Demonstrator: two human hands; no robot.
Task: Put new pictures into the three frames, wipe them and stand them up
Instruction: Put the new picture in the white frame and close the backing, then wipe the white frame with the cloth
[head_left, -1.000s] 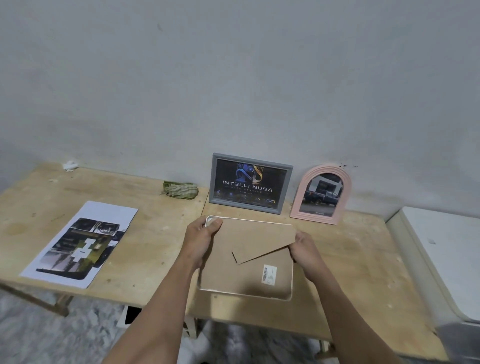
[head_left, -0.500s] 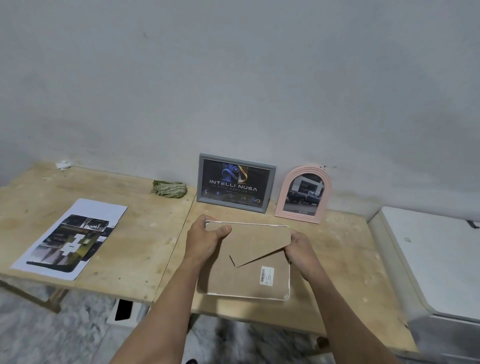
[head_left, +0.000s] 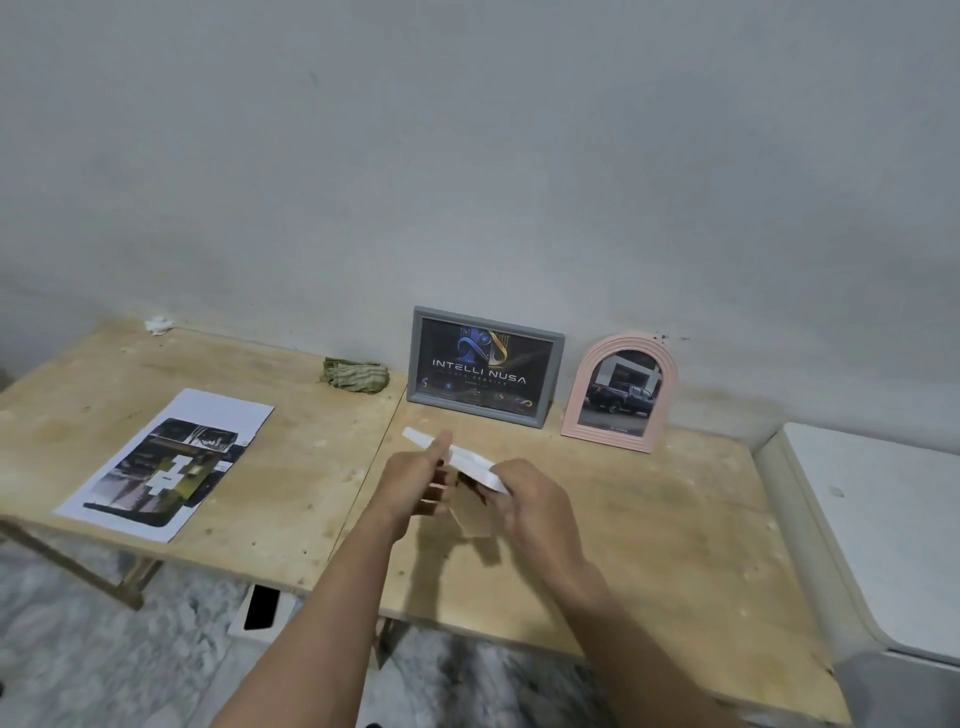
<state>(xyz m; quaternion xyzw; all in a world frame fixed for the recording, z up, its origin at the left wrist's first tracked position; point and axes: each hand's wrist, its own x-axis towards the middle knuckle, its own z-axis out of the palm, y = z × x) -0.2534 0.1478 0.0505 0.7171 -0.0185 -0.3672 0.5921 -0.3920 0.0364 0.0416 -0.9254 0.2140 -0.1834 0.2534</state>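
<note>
- The left hand (head_left: 413, 480) and right hand (head_left: 524, 493) meet over the middle of the table (head_left: 649, 545), each gripping one end of the white frame (head_left: 457, 460).
- A second ago this frame lay back-up and flat between the hands, its cardboard back and barcode label facing the camera. Now it is tipped on edge, so mostly its thin white rim shows, blurred.
- The left thumb lies over the rim and the fingers curl underneath; the right hand's fingers wrap the nearer end.
- The cardboard stand (head_left: 470, 512) hangs down below the frame, between the two hands.
- To the left, well apart from the hands, a printed sheet (head_left: 166, 462) lies flat on the table, as before.
- Further back, a crumpled green cloth (head_left: 356, 375) sits near the wall.
- The grey frame (head_left: 485, 366) with a dark logo picture stands against the wall, unmoved.
- Just right of it the pink arched frame (head_left: 621, 392) stands too, holding a picture of a dark truck.
- A white cabinet (head_left: 883, 519) stands at the table's right end.
</note>
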